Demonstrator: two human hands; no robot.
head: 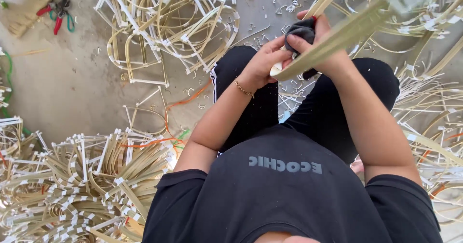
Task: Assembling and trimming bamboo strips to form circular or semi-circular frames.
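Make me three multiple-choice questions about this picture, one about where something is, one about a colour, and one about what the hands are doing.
1. Where do the pliers lie?
A. Top left, on the floor
B. On the person's lap
C. Bottom right, on the strips

2. What colour is the cloth held against the strip?
A. White
B. Dark grey
C. Orange

3. How is the long pale strip held?
A. Lying loose on the floor
C. Balanced on one knee
B. Gripped by both hands near its end

Answers: 1 A, the red and green handled pliers sit by the upper left corner. 2 B, the cloth in the right hand is dark grey. 3 B, the left hand and the right hand close around the strip's near end.
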